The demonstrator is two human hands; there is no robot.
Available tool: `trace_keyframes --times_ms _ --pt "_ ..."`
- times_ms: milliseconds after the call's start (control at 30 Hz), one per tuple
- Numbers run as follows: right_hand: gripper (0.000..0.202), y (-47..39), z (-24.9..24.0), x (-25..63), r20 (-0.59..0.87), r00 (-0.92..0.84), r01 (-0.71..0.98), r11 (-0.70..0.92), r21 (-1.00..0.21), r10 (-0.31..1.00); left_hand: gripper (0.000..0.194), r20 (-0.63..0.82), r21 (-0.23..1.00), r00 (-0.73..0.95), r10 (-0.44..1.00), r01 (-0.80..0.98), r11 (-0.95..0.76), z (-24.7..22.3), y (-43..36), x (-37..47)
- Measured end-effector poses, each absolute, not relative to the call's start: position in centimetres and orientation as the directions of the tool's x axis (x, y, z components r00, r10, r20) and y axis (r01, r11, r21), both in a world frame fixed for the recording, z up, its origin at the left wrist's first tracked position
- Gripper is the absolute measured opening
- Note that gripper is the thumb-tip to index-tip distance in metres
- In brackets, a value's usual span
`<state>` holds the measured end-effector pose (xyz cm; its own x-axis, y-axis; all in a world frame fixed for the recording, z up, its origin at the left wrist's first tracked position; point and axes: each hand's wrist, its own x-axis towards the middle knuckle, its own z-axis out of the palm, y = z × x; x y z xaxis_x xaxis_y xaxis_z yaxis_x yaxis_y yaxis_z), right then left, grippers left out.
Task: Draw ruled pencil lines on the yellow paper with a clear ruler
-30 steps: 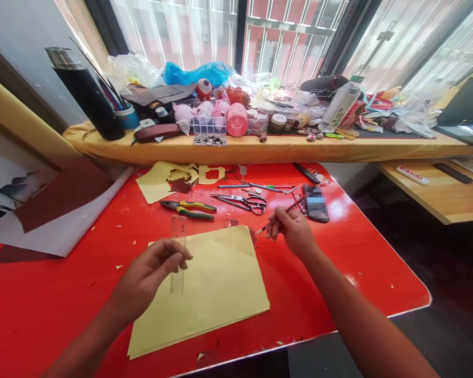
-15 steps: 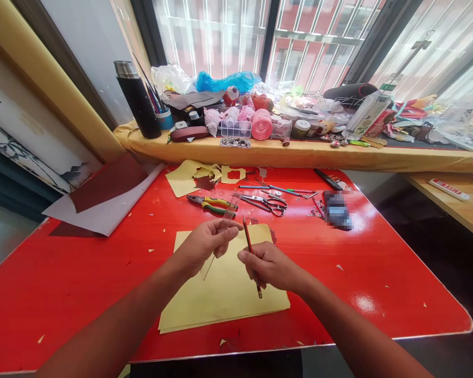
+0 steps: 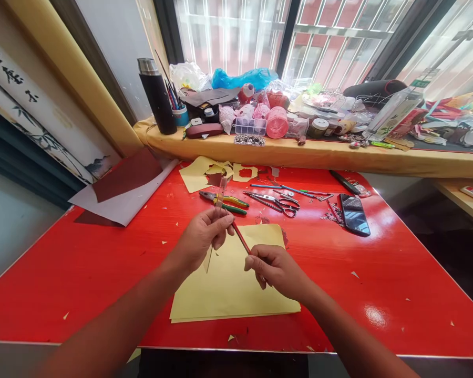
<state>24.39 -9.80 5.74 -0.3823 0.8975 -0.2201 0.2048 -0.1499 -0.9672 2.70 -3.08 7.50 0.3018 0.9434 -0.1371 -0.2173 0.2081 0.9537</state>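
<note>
My left hand (image 3: 205, 233) is closed around a clear ruler (image 3: 221, 193), which stands tilted above the yellow paper (image 3: 236, 294). In my right hand (image 3: 274, 265) is a dark red pencil (image 3: 241, 237), slanting up to the left. The pencil's upper end meets the fingers of my left hand; whether they grip it I cannot tell. Both hands are raised over the stacked yellow sheets on the red table (image 3: 114, 278). Beyond them lie pliers (image 3: 230, 203) with yellow-green handles and a pair of scissors (image 3: 278, 202).
A phone (image 3: 355, 214) lies to the right beside small metal bits. Cut yellow scraps (image 3: 195, 173) are at the back, and brown and white sheets (image 3: 130, 186) at the left. A black flask (image 3: 157, 97) and a cluttered sill (image 3: 220, 144) line the window.
My right hand has tilted the pencil to the left, bringing its upper end to my left fingers. The whole view has shifted, so the table's things appear farther right.
</note>
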Motion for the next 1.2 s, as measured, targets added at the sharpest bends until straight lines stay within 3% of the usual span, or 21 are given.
trace_keyframes --times_ms 167,300,400,500,600,700,800,900,1067,1200 --pt "0.049 -9.4 5.5 25.1 -0.2 -0.19 0.073 -0.19 -0.979 0.961 0.034 -0.169 0.959 0.305 0.937 -0.169 0.228 6.7 -3.4 0.9" --pt "0.05 -8.7 5.2 25.6 -0.206 -0.068 -0.175 -0.215 -0.961 0.976 0.032 -0.211 0.975 0.355 0.911 0.006 0.224 6.5 -4.6 -0.1" --pt "0.049 -8.4 5.1 25.2 -0.201 -0.068 -0.348 -0.212 -0.913 0.977 0.032 -0.221 0.974 0.373 0.901 0.132 0.185 6.8 -5.6 0.2" --pt "0.047 -8.4 5.1 24.1 -0.169 -0.151 -0.377 -0.215 -0.901 0.974 0.032 -0.211 0.971 0.383 0.899 0.192 0.146 6.9 -6.1 0.8" --pt "0.045 -8.4 5.0 23.1 -0.143 -0.256 -0.32 -0.223 -0.921 0.956 0.04 -0.216 0.961 0.388 0.896 0.246 0.125 6.3 -5.9 0.5" --pt "0.043 -7.9 4.7 22.9 -0.093 -0.217 -0.264 -0.15 -0.953 0.972 0.045 -0.159 0.92 0.312 0.937 0.391 0.026 5.5 -5.2 -1.2" --pt "0.038 -6.8 4.3 23.3 0.006 -0.097 -0.132 -0.007 -0.991 0.995 0.036 -0.079 0.748 0.279 0.957 0.651 -0.128 4.9 -4.6 -3.0" --pt "0.031 -5.5 3.6 23.5 0.134 -0.038 0.051 0.136 -0.989 0.99 0.031 -0.127 0.548 0.379 0.917 0.797 -0.253 4.5 -4.7 -3.7" --pt "0.023 -4.2 1.3 23.4 0.439 -0.151 0.37 0.462 -0.806 0.886 0.024 -0.174 0.39 0.452 0.875 0.847 -0.36 3.5 -5.2 -3.0" --pt "0.023 -4.0 -0.5 23.9 0.464 -0.284 0.411 0.544 -0.731 0.839 0.021 -0.18 0.41 0.447 0.877 0.844 -0.346 2.5 -5.2 -2.7"
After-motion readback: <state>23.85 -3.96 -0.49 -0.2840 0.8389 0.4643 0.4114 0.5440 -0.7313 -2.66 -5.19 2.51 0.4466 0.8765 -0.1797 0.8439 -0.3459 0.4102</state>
